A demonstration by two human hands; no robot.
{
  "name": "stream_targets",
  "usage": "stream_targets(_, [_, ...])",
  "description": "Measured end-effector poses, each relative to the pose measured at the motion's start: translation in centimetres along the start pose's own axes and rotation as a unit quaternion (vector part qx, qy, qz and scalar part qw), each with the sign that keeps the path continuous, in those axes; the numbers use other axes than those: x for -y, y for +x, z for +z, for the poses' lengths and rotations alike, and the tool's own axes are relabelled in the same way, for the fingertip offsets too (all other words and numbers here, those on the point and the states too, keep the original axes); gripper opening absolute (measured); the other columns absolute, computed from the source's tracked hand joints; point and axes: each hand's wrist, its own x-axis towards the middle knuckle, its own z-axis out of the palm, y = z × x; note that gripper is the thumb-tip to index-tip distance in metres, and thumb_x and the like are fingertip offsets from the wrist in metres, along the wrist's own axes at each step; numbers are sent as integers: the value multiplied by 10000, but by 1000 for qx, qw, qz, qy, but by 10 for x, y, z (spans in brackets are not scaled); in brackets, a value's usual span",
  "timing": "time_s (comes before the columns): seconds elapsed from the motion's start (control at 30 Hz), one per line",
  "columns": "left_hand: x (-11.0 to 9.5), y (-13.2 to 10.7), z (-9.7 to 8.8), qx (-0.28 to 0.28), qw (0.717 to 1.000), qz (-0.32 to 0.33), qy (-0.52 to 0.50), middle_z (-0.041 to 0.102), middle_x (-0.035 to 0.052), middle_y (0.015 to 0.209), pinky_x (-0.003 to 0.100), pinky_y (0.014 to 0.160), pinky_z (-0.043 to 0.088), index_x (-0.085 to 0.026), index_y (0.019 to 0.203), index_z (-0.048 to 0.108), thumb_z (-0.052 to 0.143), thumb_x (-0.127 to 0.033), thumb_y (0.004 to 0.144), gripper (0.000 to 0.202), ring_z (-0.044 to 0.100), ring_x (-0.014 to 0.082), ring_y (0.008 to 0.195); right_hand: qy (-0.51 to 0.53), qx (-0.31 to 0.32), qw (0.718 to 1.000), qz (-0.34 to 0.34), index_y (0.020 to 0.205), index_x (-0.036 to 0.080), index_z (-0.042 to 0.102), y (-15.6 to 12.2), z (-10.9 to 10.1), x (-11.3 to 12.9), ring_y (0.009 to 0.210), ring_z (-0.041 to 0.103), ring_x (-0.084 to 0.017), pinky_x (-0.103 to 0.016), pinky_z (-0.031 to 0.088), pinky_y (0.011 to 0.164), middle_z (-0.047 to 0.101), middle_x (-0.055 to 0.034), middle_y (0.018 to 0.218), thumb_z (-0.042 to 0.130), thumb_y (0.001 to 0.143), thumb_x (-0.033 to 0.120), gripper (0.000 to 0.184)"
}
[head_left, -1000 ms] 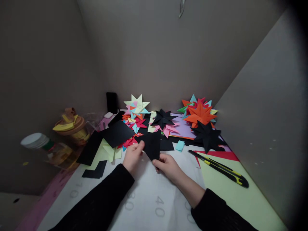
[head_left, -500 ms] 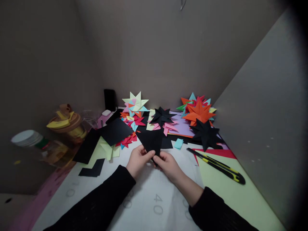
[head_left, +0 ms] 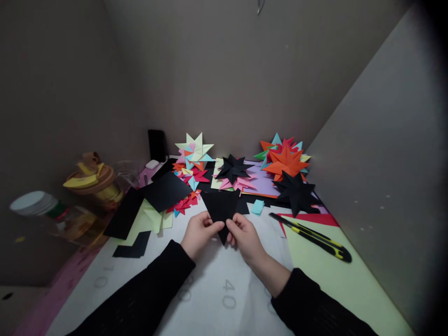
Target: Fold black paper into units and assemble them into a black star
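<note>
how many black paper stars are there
2: one black star at the back middle, over a pink star; another black star at the right, in front of an orange star. Others may be hidden.

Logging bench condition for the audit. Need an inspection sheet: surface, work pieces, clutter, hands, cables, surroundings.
Surface: white sheet with printed numbers; pink strip at left.
Work pieces: black paper, tapering toward the person; paper stars toward the back.
Clutter: knife lying at right, partly on pale green paper; bottle, cup and phone at left.
Hands: left hand and right hand both pinch the black paper near its lower point.
Cables: nothing certain; thin curved piece at top, unidentifiable.
Surroundings: grey walls behind and both sides.
</note>
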Motion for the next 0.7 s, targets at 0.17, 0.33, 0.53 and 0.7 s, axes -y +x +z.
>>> stream_targets(0.17, [-1,0,-1,23,998,-23,-51,648,17,606,246,559,410,-128,683,579,784,-271,621,257,586,132,548,42,12,999,10,663,214,398,2,-2,-6,312,389,-66,-164,218,341,524,71,397,595,785,449,331])
stream_targets(0.33, [-1,0,-1,20,997,-29,-72,608,-10,556,228,530,374,-135,641,543,799,-255,609,284,547,104,504,35,7,999,15,648,215,388,1,-1,-4,308,391,-69,-166,231,340,515,66,383,595,772,457,342])
stream_targets(0.53, [2,1,1,0,998,-16,-57,644,12,625,251,566,416,-140,722,554,771,-278,649,267,593,135,555,-2,-24,998,-54,797,224,416,-2,-1,2,417,496,-85,-180,356,390,525,71,568,612,773,384,255])
stream_targets(0.7, [5,3,-2,-26,1000,3,-12,634,4,628,219,534,386,-131,750,585,768,-281,631,265,558,111,540,-68,-40,987,-139,967,226,483,-2,-3,4,660,553,-126,-235,456,558,521,7,795,586,782,299,224])
